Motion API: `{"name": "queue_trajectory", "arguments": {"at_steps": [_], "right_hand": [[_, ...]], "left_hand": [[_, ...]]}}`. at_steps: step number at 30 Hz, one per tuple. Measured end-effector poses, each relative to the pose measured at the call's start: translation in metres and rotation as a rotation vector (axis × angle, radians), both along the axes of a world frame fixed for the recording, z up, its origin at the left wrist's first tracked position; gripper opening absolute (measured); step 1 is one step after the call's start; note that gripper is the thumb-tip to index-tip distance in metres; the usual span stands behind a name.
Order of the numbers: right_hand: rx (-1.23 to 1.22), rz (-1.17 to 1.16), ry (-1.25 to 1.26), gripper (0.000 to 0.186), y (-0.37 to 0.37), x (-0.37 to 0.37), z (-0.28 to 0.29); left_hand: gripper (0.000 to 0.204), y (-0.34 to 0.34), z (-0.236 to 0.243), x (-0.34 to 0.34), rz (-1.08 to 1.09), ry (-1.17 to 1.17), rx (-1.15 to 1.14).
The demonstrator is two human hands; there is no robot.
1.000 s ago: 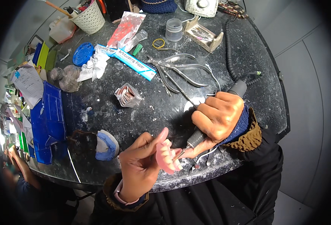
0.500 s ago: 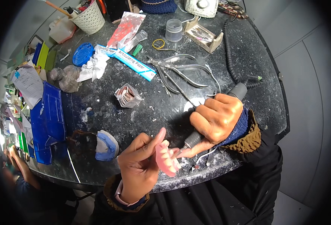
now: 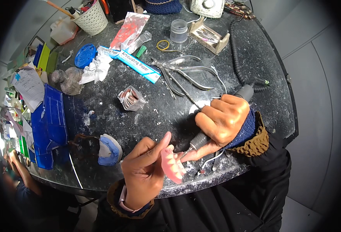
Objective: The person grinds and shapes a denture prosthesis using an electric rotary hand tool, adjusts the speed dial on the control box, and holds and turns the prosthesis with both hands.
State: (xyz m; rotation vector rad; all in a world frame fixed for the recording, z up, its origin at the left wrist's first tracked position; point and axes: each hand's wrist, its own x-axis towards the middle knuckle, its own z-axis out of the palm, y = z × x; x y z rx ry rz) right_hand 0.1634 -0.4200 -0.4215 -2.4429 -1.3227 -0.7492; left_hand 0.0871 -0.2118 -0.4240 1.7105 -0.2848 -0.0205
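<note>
My left hand [image 3: 145, 170] pinches a pink denture [image 3: 173, 165] with white teeth above the near rim of the dark speckled table [image 3: 255, 73]. My right hand [image 3: 221, 120] grips a grey rotary handpiece [image 3: 217, 121]; its tip points down-left and reaches the denture. A black coiled cord [image 3: 236, 50] runs from the handpiece back across the table to a white control box [image 3: 207, 7].
Metal pliers [image 3: 186, 69] lie in the middle of the table, next to a blue-and-white flat box [image 3: 133, 63]. A blue-based dental cast [image 3: 108, 150] and a blue tray [image 3: 50, 123] sit at left. A wooden bur block [image 3: 210, 36], a clear jar [image 3: 178, 31] and a white basket [image 3: 89, 17] stand at the back.
Both hands hold nearly the same pose; the right hand with the handpiece has shifted only slightly against the denture.
</note>
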Motion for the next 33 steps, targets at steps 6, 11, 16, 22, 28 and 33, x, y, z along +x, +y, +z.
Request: {"name": "queue_trajectory", "arguments": {"at_steps": [6, 11, 16, 22, 28, 33], "right_hand": [[0.019, 0.061, -0.033, 0.062, -0.003, 0.001, 0.000], [0.025, 0.098, -0.018, 0.060, -0.003, 0.002, -0.005], [0.045, 0.080, -0.055, 0.048, -0.004, 0.000, -0.002], [0.030, 0.150, -0.079, 0.055, -0.005, 0.002, -0.009], [0.033, 0.154, -0.084, 0.033, -0.006, 0.002, -0.006], [0.041, 0.174, -0.161, 0.022, -0.005, -0.002, -0.005]], "left_hand": [[0.034, -0.003, 0.003, -0.001, 0.026, 0.066, -0.043], [0.030, -0.002, 0.002, -0.001, 0.027, 0.046, 0.009], [0.041, -0.003, 0.002, -0.001, 0.034, 0.032, 0.043], [0.051, 0.000, 0.001, 0.001, 0.010, -0.027, 0.081], [0.047, 0.002, -0.002, 0.000, -0.013, -0.060, 0.100], [0.044, -0.002, 0.002, 0.000, -0.004, -0.045, 0.054]]}}
